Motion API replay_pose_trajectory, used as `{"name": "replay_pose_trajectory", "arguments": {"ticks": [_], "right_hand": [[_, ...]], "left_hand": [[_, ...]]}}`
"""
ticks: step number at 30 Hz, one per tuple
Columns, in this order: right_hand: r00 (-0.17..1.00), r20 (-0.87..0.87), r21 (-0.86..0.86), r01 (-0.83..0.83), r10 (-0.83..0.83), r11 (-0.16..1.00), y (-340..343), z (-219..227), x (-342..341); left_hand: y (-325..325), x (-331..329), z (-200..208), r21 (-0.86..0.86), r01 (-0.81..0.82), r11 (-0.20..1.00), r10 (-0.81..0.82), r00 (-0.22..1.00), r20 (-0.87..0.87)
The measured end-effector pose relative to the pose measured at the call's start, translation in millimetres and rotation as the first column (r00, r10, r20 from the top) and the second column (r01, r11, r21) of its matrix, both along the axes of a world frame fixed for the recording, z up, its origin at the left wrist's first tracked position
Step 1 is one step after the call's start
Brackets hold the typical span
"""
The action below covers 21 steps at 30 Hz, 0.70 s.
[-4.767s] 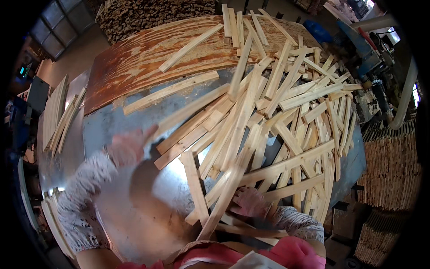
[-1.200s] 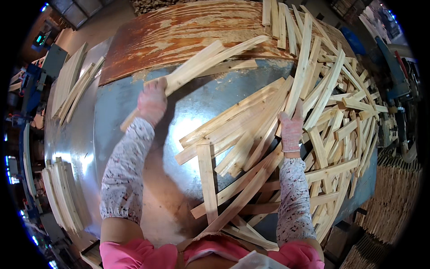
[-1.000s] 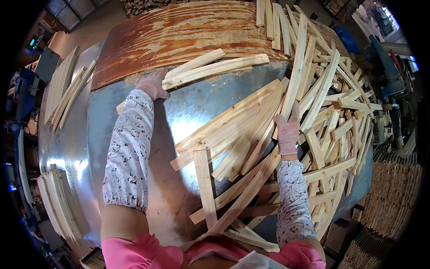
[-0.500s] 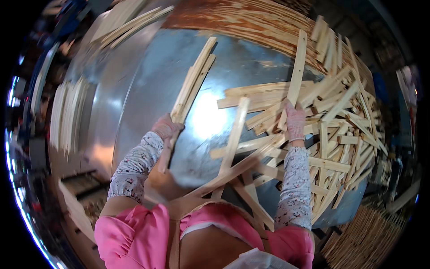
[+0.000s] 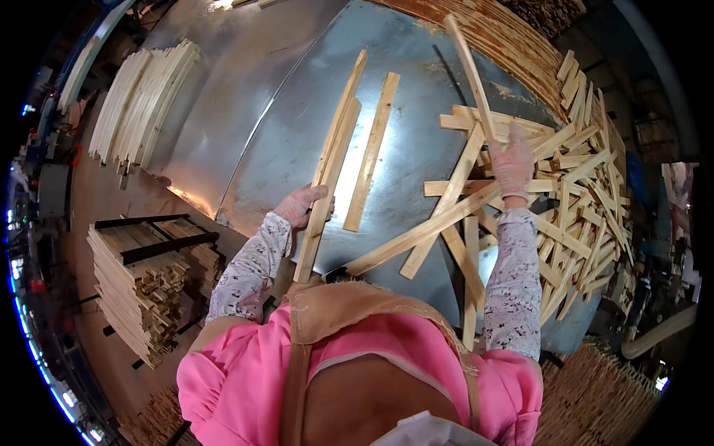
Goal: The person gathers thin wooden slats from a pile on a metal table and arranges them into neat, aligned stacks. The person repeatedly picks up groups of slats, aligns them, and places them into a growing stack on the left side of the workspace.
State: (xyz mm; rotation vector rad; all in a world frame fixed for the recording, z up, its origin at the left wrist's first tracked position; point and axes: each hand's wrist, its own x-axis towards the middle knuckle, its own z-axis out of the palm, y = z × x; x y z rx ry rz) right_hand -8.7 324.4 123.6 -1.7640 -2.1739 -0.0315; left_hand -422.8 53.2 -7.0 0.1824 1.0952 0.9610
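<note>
My left hand (image 5: 300, 205), in a pale pink glove, is closed around a pair of long wooden slats (image 5: 335, 152) that point away from me over the metal tabletop (image 5: 286, 123). Just right of them a single slat (image 5: 372, 152) lies flat on the metal, apart from my fingers. My right hand (image 5: 512, 165), gloved too, grips one end of another slat (image 5: 470, 70), whose far end rises toward the upper left and casts a shadow. Beneath and beside that hand is a loose heap of crossed slats (image 5: 573, 223). One long slat (image 5: 424, 232) slants from the heap toward my apron.
A neat stack of slats (image 5: 145, 104) stands at the table's left side. Below it, a rack (image 5: 141, 282) holds more stacked wood. A worn wooden board (image 5: 491, 37) runs along the far edge. More bundled wood (image 5: 602, 394) stands at lower right.
One slat now lies separate beside the pair in my left hand. The slat in my right hand has tilted to the left. The whole view has shifted, showing more of the left side.
</note>
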Motion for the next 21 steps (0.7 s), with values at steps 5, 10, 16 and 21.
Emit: {"name": "replay_pose_trajectory", "arguments": {"ticks": [5, 10, 16, 21], "right_hand": [[0.977, -0.205, -0.541, -0.162, 0.057, 0.825, -124.5, -68.4, -154.5], [0.998, 0.05, -0.144, -0.023, 0.03, 0.989, -192.5, -130.0, -244.9], [0.887, -0.292, -0.559, 0.145, -0.357, 0.816, -179.9, -109.3, -222.3], [0.831, -0.459, -0.673, -0.094, -0.315, 0.734, -188.1, -156.5, -169.9]], "left_hand": [[2.2, -23.6, -11.3, 0.043, -0.015, 0.999, 0.011, 0.997, 0.081], [5.0, -42.0, -13.2, 0.008, -0.063, 0.998, 0.058, 0.957, 0.283], [-21.2, -116.3, -78.3, 0.186, -0.072, 0.98, 0.052, 0.992, 0.112], [-24.9, -147.9, -40.8, 0.032, -0.012, 0.999, 0.005, 0.976, 0.217]]}}
